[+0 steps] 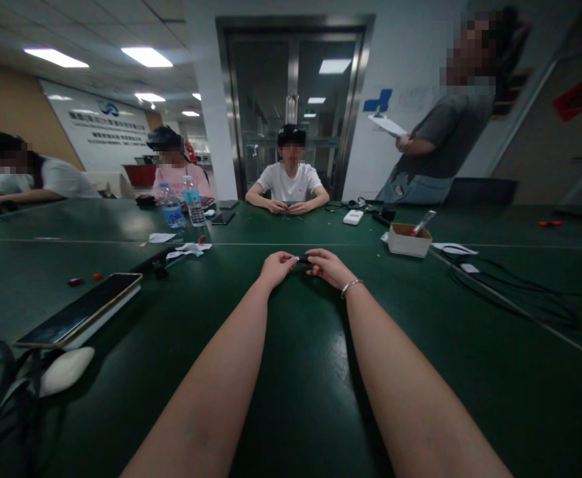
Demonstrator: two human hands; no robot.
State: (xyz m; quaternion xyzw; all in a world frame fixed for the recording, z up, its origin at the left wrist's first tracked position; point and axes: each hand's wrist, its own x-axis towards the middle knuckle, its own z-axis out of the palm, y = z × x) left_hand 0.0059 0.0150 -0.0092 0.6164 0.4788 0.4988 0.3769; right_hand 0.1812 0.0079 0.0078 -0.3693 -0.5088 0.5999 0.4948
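Observation:
Both my arms reach forward over the dark green table (300, 372). My left hand (277, 267) has its fingers pinched on the pale end of a small dark object (302, 259). On the object's black end, the fingers of my right hand (328, 267) are closed; a silver bracelet (352, 287) circles that wrist. The object lies level between the two hands, just above or at the table surface. It is too small to make out what it is.
Left: a phone (84, 311) on a white box, a white mouse-like object (68, 370), cables and paper scraps (189, 249). Right: a small box (410, 239) and black cables (514, 282). Beyond are two bottles (194, 202), seated people and a standing person with a clipboard (387, 125).

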